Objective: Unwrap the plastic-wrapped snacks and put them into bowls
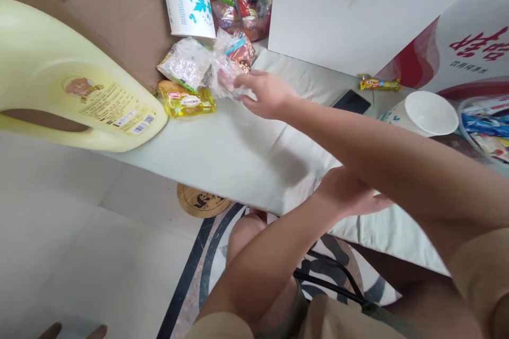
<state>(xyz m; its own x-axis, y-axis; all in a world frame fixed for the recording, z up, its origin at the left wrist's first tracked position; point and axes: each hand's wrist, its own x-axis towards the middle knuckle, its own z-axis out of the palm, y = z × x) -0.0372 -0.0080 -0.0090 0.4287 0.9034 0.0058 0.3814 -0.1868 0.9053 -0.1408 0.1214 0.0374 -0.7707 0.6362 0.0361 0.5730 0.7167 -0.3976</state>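
My right hand [264, 92] reaches across to the left, its thumb and fingers at the edge of a crumpled clear plastic wrapper [227, 77] with some of the film between them. Touching that wrapper are a silvery snack packet [186, 61], a yellow packet [189, 101] and a red-brown printed packet [242, 53]. My left hand [353, 190] is low over the front of the padded surface [238, 143], crossed beneath my right forearm. That forearm covers part of it, and most of its fingers are hidden.
A large pale-yellow jug [75, 79] stands at left. Behind are a tipped paper cup [191, 9], a bag of snacks [246, 8] and a white box [350, 5]. At right lie a phone [353, 101], a yellow snack stick [379, 83], a paper cup [427, 111] and a snack tub [489, 127].
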